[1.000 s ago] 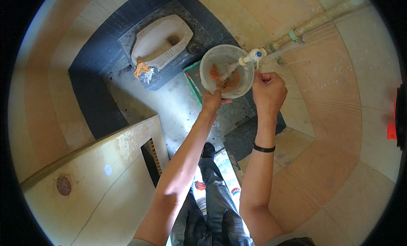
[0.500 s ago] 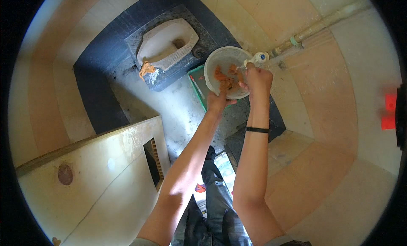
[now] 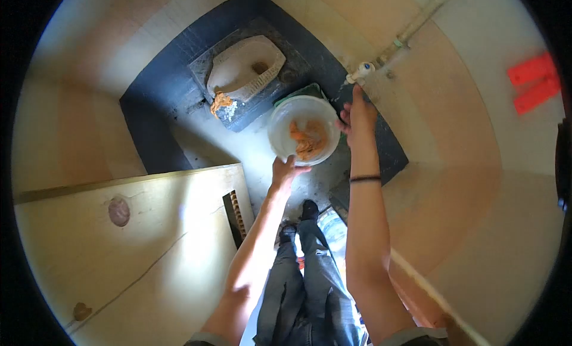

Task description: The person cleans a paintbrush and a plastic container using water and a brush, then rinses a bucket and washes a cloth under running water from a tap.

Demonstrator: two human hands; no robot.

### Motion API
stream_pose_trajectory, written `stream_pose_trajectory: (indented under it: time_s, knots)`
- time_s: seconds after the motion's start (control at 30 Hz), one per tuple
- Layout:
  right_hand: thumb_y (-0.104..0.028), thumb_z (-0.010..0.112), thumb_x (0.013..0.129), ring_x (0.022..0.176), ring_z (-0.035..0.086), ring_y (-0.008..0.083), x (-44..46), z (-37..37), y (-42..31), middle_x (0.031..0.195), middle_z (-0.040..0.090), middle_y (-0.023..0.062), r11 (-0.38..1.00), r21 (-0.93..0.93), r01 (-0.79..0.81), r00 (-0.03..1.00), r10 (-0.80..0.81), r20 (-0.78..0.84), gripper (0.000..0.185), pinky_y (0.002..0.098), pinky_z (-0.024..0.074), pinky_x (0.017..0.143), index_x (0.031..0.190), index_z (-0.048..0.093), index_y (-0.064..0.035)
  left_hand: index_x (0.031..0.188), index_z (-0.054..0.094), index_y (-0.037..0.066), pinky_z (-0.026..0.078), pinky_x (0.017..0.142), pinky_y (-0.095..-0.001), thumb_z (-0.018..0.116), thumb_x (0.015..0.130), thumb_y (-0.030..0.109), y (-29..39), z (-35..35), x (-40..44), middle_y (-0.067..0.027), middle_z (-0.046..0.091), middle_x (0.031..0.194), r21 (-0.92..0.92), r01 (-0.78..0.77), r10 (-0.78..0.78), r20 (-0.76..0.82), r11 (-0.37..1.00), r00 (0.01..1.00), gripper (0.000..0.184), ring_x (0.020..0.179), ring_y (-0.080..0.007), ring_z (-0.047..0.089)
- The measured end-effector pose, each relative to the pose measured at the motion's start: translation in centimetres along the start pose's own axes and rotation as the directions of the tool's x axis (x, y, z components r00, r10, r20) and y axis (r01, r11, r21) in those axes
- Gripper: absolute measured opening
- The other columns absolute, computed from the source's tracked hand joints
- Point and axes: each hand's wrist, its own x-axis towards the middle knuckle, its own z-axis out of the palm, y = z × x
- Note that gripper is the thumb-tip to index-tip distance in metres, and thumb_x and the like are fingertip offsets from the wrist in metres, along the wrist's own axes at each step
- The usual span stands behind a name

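A whitish round bucket [image 3: 280, 122] is in front of me with a wet-looking orange cloth [image 3: 310, 140] lying inside it. At its near rim, my left hand [image 3: 286, 171] grips the edge, thumb on top. My right hand [image 3: 360, 115] is open beside the bucket's right rim, fingers apart, with nothing visible in it; I cannot tell whether it touches the bucket. Just beyond those fingers, a tap [image 3: 360, 73] with a blue-marked end sticks out from the wall pipe.
A squat toilet [image 3: 244, 69] is set in a dark raised platform, with another orange cloth [image 3: 220, 103] at its near corner. A green tray [image 3: 307, 91] lies partly behind the bucket. A door [image 3: 149, 239] fills the lower left; red pieces [image 3: 533, 84] show on the right wall.
My right hand has let go of the tap and dropped slightly below it. The bucket has moved left and down, away from the tap, with my left hand still on its rim.
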Motion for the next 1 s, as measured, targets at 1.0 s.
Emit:
stream_pose_trajectory:
  time_s: [1.0]
  knots:
    - [-0.05,0.066,0.092,0.111,0.064,0.0439,-22.5,-15.5,11.6,0.12,0.064,0.0303,0.55,-0.724,0.418,0.862,-0.491,0.125,0.069,0.0444,0.0506,0.096,0.13,0.057,0.0071,0.117,0.041,-0.015,0.064,0.053,-0.0349,0.058,0.097,0.014,-4.2,-6.5,-12.0,-0.026,0.066,0.091,0.134,0.09,-0.077,-0.098,0.987,0.992,0.039,0.059,-0.0284,0.07]
